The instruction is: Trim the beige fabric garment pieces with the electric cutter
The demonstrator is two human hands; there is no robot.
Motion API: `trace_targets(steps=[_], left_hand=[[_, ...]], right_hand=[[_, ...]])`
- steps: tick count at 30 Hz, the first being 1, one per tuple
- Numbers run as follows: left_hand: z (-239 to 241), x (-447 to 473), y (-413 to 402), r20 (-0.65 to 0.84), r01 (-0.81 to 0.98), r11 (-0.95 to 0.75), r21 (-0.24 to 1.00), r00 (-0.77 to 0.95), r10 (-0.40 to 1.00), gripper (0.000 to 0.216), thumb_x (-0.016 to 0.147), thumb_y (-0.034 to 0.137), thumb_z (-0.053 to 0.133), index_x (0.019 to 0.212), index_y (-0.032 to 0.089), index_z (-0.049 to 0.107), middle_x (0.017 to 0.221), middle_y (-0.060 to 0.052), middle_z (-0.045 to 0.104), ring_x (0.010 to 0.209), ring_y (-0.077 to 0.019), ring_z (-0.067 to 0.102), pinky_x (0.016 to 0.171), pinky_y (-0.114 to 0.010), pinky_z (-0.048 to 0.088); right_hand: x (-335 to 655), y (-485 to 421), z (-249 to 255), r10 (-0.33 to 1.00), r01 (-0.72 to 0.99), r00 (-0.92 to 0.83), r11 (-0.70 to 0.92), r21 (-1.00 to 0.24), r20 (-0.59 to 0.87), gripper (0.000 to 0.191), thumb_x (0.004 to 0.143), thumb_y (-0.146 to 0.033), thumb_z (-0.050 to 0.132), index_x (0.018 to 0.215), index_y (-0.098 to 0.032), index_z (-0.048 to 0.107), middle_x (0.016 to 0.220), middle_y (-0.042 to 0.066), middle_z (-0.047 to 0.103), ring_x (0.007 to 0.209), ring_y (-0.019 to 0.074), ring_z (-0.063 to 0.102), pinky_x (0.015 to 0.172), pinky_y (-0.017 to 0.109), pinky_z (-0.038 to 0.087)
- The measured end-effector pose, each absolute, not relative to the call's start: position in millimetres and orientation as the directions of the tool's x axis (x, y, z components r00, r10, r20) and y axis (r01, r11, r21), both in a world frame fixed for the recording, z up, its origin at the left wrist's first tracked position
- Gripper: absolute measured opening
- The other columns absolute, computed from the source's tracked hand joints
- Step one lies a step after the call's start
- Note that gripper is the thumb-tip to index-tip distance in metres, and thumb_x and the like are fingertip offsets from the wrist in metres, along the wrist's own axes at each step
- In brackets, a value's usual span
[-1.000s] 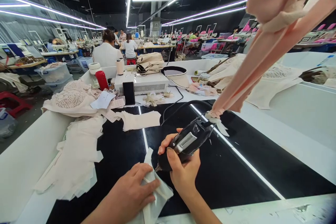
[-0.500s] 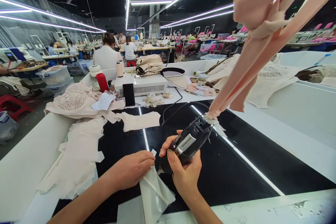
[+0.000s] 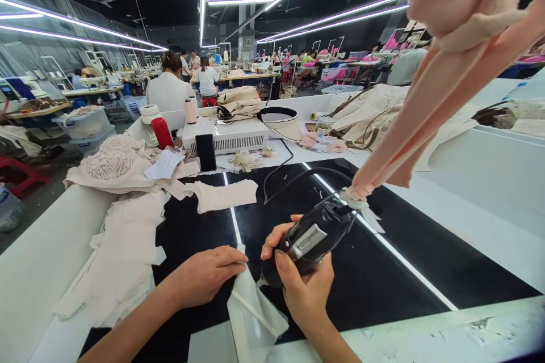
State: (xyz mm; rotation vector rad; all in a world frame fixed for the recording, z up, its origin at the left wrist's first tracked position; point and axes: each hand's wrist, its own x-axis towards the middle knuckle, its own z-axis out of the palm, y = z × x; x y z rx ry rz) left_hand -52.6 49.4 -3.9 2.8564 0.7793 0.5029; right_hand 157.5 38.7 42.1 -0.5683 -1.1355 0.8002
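My right hand (image 3: 300, 281) is wrapped round a black hand-held cutting tool (image 3: 309, 240), its tip down against a pale fabric piece (image 3: 255, 315) on the black table top (image 3: 404, 278). A pink cloth strip (image 3: 426, 119) ties the tool's rear end and runs up to the upper right. My left hand (image 3: 204, 275) lies with fingers pressed together on the upper edge of that fabric piece, just left of the tool's tip. A black cable (image 3: 289, 173) leads from the tool toward the back.
Stacks of cream fabric pieces (image 3: 123, 249) and lace cups (image 3: 114, 161) lie at the left. A white box unit (image 3: 227, 135), a phone (image 3: 206, 152), a red bottle (image 3: 163, 132) and a round bowl (image 3: 281, 120) stand at the back. Other people sit at tables beyond.
My left hand slid up from the lower part of the fabric piece to its top edge near the tool's tip. The right hand and tool shifted slightly right.
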Motion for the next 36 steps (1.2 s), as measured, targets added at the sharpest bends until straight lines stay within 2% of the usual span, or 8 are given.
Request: trace_targets(steps=[5, 10, 14, 18, 36], left_hand=[[-2.9, -51.5, 48.2, 0.275, 0.464, -0.856, 0.228, 0.813, 0.513, 0.039, 0.102, 0.001, 0.044, 0.133, 0.012, 0.064, 0.135, -0.013, 0.07, 0.127, -0.0255, 0.067, 0.114, -0.041, 0.056], [4.7, -48.7, 44.3, 0.256, 0.501, -0.824, 0.265, 0.787, 0.561, 0.027, 0.11, 0.016, 0.046, 0.132, 0.018, 0.063, 0.129, -0.011, 0.07, 0.117, -0.0242, 0.069, 0.104, -0.039, 0.061], [7.5, -49.0, 38.8, 0.214, 0.504, -0.832, 0.232, 0.808, 0.549, 0.024, 0.108, 0.031, 0.06, 0.13, 0.024, 0.065, 0.137, -0.011, 0.065, 0.123, -0.0283, 0.068, 0.114, -0.049, 0.055], [6.7, -50.1, 36.0, 0.179, 0.508, -0.834, 0.217, 0.819, 0.545, 0.028, 0.108, 0.042, 0.062, 0.131, 0.026, 0.066, 0.141, -0.013, 0.062, 0.129, -0.0314, 0.066, 0.116, -0.055, 0.052], [4.9, -51.5, 35.0, 0.182, 0.507, -0.828, 0.24, 0.814, 0.551, 0.034, 0.108, 0.046, 0.06, 0.135, 0.026, 0.066, 0.144, -0.015, 0.06, 0.134, -0.0319, 0.063, 0.119, -0.054, 0.049]], right_hand=[[157.9, 37.1, 43.3, 0.803, -0.267, 0.196, 0.597, -0.757, 0.564, 0.035, 0.095, -0.029, 0.077, 0.125, -0.029, 0.058, 0.085, -0.002, 0.069, 0.06, 0.0118, 0.065, 0.055, 0.024, 0.057], [158.8, 36.1, 44.5, 0.805, -0.257, 0.204, 0.593, -0.763, 0.557, 0.035, 0.095, -0.03, 0.078, 0.123, -0.027, 0.057, 0.084, -0.002, 0.068, 0.06, 0.0126, 0.065, 0.055, 0.025, 0.058], [159.5, 35.3, 44.7, 0.806, -0.245, 0.208, 0.592, -0.768, 0.555, 0.034, 0.095, -0.029, 0.077, 0.123, -0.028, 0.057, 0.084, -0.002, 0.068, 0.061, 0.0129, 0.065, 0.057, 0.026, 0.059], [159.6, 35.6, 44.3, 0.804, -0.249, 0.198, 0.594, -0.765, 0.56, 0.034, 0.096, -0.028, 0.076, 0.125, -0.029, 0.058, 0.086, -0.002, 0.068, 0.061, 0.0126, 0.066, 0.058, 0.026, 0.06], [155.0, 42.8, 48.5, 0.813, -0.275, 0.237, 0.582, -0.765, 0.532, 0.036, 0.093, -0.03, 0.078, 0.122, -0.028, 0.057, 0.084, -0.003, 0.067, 0.061, 0.0132, 0.066, 0.059, 0.027, 0.06]])
